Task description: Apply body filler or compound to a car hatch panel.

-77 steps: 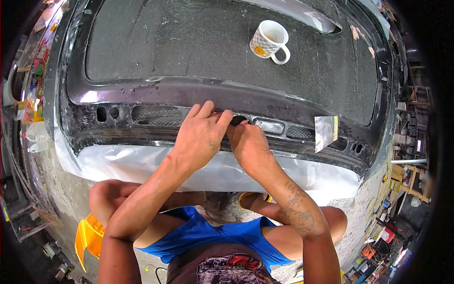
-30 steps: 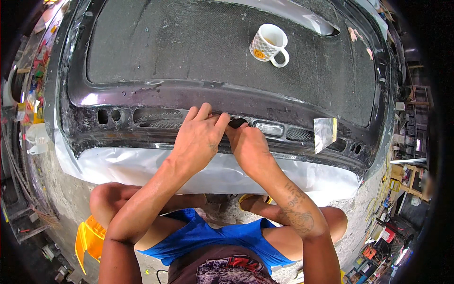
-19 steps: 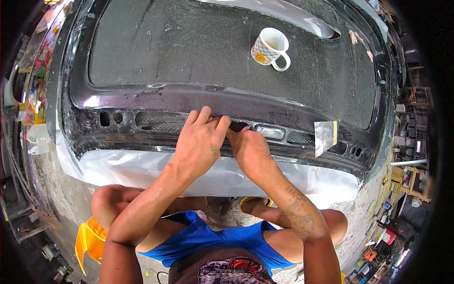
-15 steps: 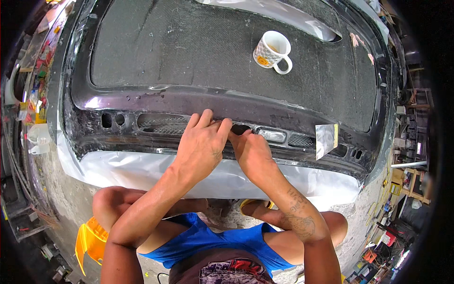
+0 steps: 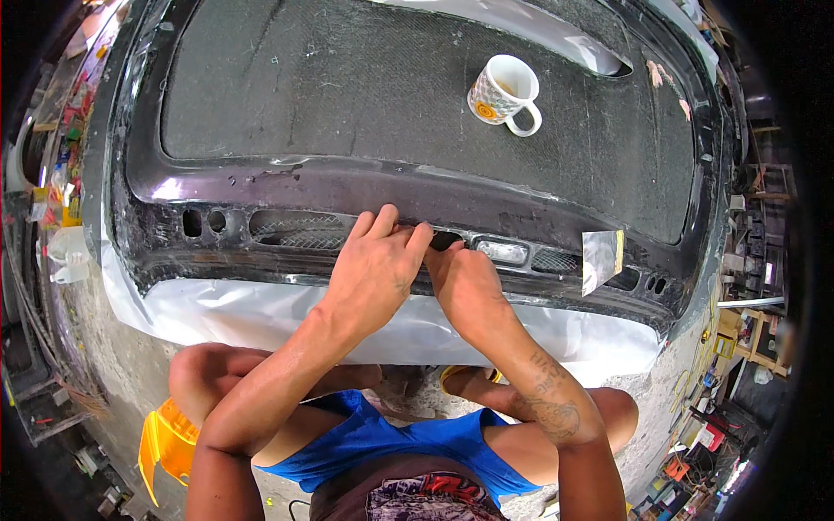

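Observation:
A large black car bonnet [image 5: 287, 178] lies in front of me, with a woven dark panel inside its raised frame. Both of my hands meet at its near edge, at the middle of a row of slots. My left hand [image 5: 378, 265] is closed, its fingertips bent over the edge of an opening. Beside it, my right hand [image 5: 466, 282] is closed with its fingers curled down at the same dark slot [image 5: 446, 239]. Whatever the fingers pinch is hidden by the hands. Right of them is a light rectangular insert [image 5: 502, 252] in the bonnet's edge.
A white patterned mug [image 5: 504, 91] with some brown liquid stands on the bonnet. A small clear plastic bag [image 5: 601, 260] rests at the right of the near edge. White sheeting [image 5: 234, 308] lies beneath. An orange plastic object [image 5: 165, 443] is beside my left knee.
The view has shifted very slightly. Both hands keep the same place and pose at the slot, with only a tiny movement of the fingers.

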### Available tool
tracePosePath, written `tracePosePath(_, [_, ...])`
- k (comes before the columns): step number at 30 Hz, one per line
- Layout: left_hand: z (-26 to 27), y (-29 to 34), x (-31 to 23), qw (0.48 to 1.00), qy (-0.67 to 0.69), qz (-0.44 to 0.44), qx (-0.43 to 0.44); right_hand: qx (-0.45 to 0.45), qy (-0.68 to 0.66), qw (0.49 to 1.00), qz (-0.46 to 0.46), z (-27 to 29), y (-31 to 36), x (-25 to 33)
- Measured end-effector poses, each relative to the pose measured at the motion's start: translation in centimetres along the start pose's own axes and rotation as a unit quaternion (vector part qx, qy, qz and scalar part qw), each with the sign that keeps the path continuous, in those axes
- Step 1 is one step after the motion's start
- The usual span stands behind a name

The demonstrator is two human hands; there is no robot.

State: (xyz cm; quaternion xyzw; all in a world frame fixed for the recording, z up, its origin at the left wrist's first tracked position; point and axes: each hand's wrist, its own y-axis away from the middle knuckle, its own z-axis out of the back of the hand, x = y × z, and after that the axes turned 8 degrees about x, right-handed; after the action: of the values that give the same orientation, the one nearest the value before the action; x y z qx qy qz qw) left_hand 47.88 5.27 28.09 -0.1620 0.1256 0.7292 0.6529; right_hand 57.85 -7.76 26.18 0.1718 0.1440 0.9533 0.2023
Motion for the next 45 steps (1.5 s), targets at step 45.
tracePosePath(45, [8.3,6.1,2.4,0.962,0.239,0.031,-0.126,0.062,0.114,0.991,0.036,0.2,-0.5,0.0])
